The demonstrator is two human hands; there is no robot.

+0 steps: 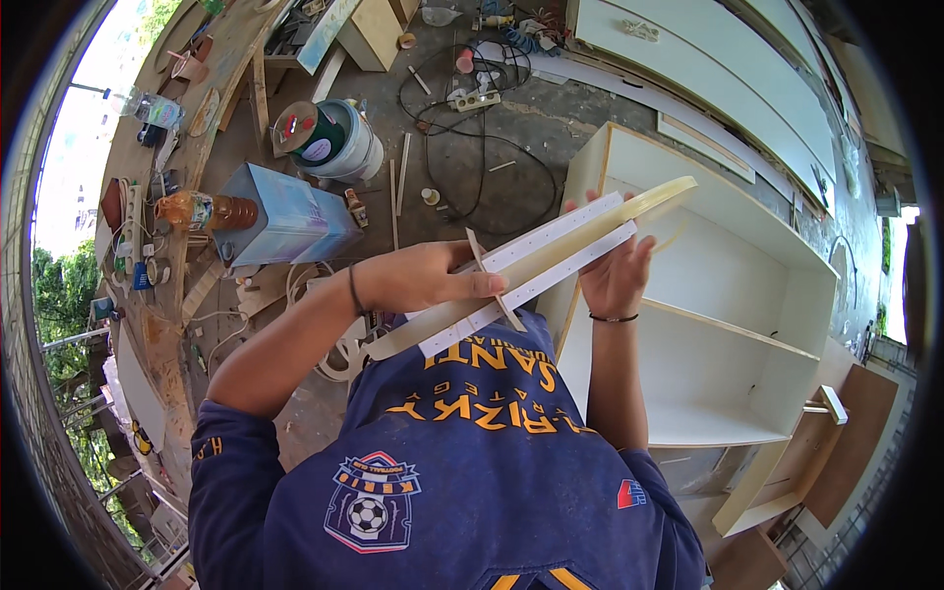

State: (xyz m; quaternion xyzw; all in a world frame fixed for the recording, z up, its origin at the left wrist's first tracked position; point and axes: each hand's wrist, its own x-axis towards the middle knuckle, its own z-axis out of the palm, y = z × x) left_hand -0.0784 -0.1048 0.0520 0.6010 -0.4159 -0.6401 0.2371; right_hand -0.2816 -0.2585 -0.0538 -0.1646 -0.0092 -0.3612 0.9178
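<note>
Two narrow white strips (565,273) with rows of small dots lie side by side across my hands. A long, pale cream band (661,198) runs between them and curves at its far right end. My left hand (433,275) is closed on the strips, its thumb pressing beside a short thin wooden crosspiece (512,314) set across them. Under the right part of the strips is my right hand (615,275), palm up, its fingers showing past the far side and its thumb raised at the near side. Part of its grip is hidden.
A white open cabinet (708,310) lies close at my right. To the left stand a blue tin box (290,221), a bucket (359,157) and a cluttered workbench (162,324). Black cable (484,177) and a power strip (476,100) lie on the floor ahead. White panels (688,74) are at far right.
</note>
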